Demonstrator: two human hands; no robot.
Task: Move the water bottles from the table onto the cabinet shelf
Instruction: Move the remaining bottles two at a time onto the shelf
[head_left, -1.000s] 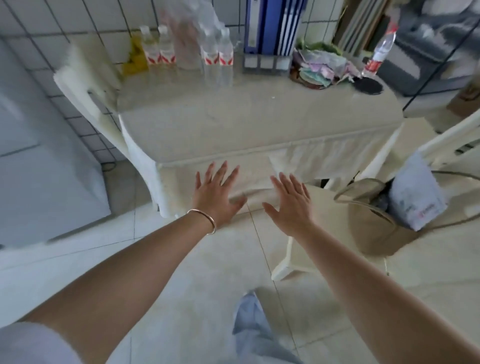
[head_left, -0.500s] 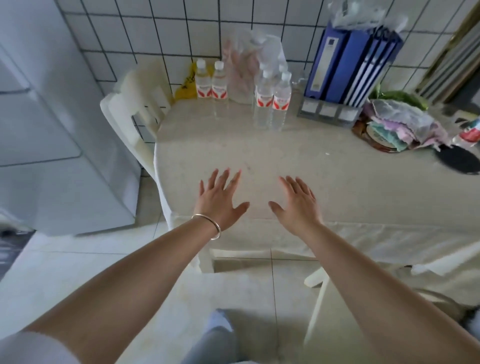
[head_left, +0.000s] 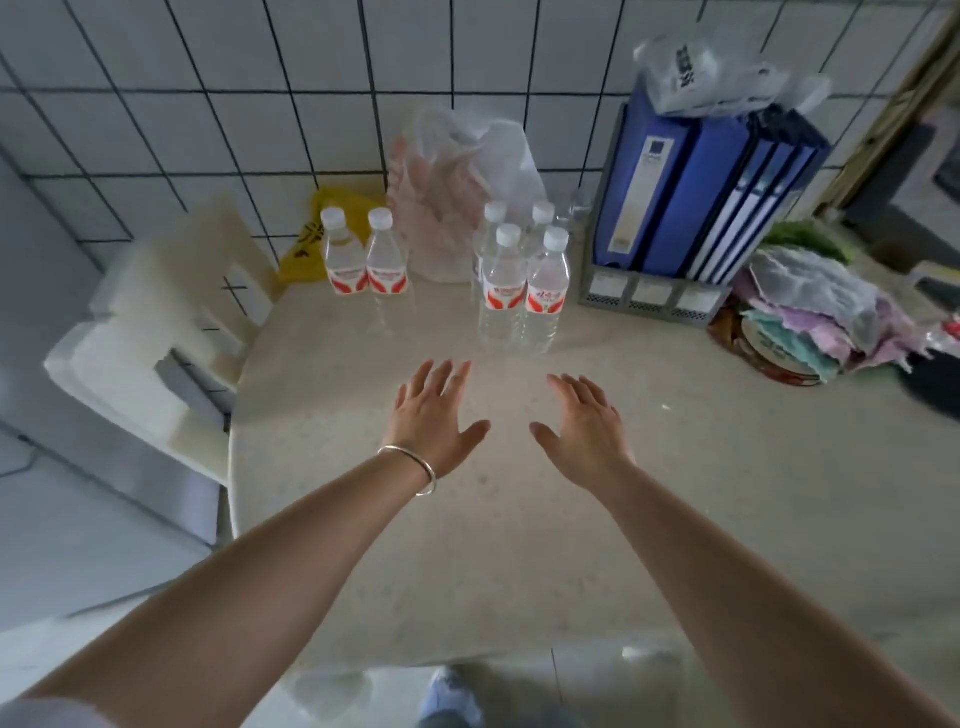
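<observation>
**Six bottles waiting at the far edge of the table**

The water bottles are standing upright on the table (head_left: 519, 519), toward twelve o'clock from my hands, close to the tiled wall (head_left: 208, 104). A pair (head_left: 366, 260) is standing side by side at about eleven o'clock, touching each other. A tighter cluster of four (head_left: 522, 283) is standing just to the right of that pair, at twelve; the back two are partly hidden by the front two, so I am counting them mostly by their white caps.

I am holding my left hand (head_left: 434, 415) and my right hand (head_left: 584, 428) out over the tabletop, palms down, fingers spread and straight, gripping nothing and apart from each other. Both are short of the cluster. A bangle (head_left: 415, 470) is sitting on my left wrist.

A plastic bag (head_left: 467, 171) is slumping behind the bottles. Blue binders (head_left: 711, 192) are standing in a grey rack at one o'clock, a heap of crumpled cloths (head_left: 821, 312) is lying at two, and a white chair (head_left: 156, 332) is standing at nine.
</observation>
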